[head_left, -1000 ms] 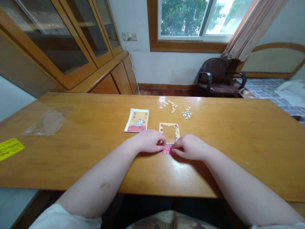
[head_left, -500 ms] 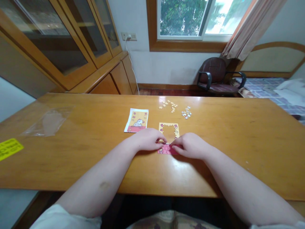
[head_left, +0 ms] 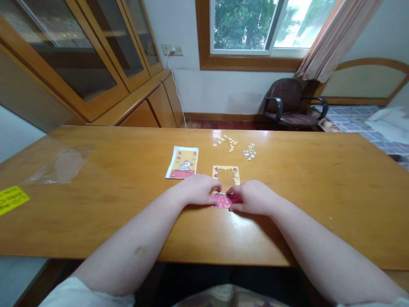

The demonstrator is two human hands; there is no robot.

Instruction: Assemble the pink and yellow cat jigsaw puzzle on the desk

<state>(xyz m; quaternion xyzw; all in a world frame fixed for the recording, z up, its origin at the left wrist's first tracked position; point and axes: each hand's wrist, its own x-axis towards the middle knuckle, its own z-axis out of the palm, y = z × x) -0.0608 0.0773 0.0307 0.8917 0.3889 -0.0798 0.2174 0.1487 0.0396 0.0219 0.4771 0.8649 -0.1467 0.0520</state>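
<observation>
A partly assembled jigsaw puzzle [head_left: 223, 201] lies flat on the table in front of me. Its border is yellow with small pictures, its near strip is pink, and its middle is a bare gap. My left hand [head_left: 202, 189] grips the left end of the pink strip, thumb low and bent fingers above. At the right end my right hand [head_left: 254, 197] does the same, its fingers curled over the strip and hiding that corner. Left of the puzzle lies a picture sheet [head_left: 183, 162] with a white animal on yellow and pink.
Loose yellow puzzle pieces [head_left: 230, 143] and a small pile of pale pieces [head_left: 249, 152] lie beyond the puzzle. A clear plastic bag [head_left: 65, 165] and a yellow label [head_left: 12, 199] are at the left on the wooden table [head_left: 128, 170]. An armchair [head_left: 287, 102] stands behind.
My fingertips have moved apart from the middle of the pink strip. The left thumb and right thumb now sit lower, nearer its front edge, and more pink shows.
</observation>
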